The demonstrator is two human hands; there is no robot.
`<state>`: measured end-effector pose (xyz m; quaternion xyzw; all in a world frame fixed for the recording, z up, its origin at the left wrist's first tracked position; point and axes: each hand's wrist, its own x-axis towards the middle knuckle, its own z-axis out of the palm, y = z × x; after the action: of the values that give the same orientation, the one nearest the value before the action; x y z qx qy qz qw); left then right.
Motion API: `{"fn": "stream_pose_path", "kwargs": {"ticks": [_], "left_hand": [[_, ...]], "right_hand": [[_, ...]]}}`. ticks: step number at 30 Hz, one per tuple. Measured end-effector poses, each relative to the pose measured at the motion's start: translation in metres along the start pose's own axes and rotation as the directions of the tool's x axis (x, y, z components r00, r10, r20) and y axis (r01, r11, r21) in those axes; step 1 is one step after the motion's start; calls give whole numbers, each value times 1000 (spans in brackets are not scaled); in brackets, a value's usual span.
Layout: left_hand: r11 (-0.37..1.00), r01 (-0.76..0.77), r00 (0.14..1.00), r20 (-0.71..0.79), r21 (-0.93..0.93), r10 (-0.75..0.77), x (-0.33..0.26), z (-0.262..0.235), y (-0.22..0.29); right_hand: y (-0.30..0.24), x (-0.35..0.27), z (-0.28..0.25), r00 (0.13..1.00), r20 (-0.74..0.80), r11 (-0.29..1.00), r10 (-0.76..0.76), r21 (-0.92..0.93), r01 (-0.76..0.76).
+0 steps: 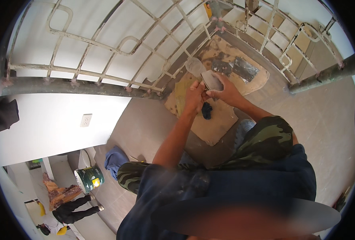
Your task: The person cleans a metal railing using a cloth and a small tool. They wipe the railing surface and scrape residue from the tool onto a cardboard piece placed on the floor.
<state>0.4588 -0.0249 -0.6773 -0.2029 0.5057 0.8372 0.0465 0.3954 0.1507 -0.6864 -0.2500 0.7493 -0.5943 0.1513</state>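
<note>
A flat grey rectangular piece (212,81), which looks like a sanding block or folded sandpaper, is held up between my two hands above the cardboard (215,127). My right hand (228,93) grips its right side and lower end, thumb underneath. The fingers of my left hand (195,97) are closed at its left edge, partly hidden behind one another. Just beyond stands a translucent plastic tub (193,65). Dark grey sheets (245,69) lie on the stained board to the right. A small dark cloth (206,111) rests on the cardboard below my hands.
Rusty white metal railings (93,42) run along the left and far right, meeting at a corner post (215,12). A white wall with a socket (86,120) is at left. Blue cloth (115,160), a green bucket (89,178) and another person (71,210) are at lower left.
</note>
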Motion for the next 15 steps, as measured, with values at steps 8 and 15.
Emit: {"fn": "stream_pose_path", "kwargs": {"ticks": [8, 15], "left_hand": [[982, -142, 990, 5, 128, 143, -3, 19, 6], [964, -74, 996, -33, 257, 85, -4, 18, 12]], "right_hand": [[-15, -9, -18, 956, 174, 934, 235, 234, -272], [-3, -13, -17, 980, 147, 967, 135, 195, -163]]}}
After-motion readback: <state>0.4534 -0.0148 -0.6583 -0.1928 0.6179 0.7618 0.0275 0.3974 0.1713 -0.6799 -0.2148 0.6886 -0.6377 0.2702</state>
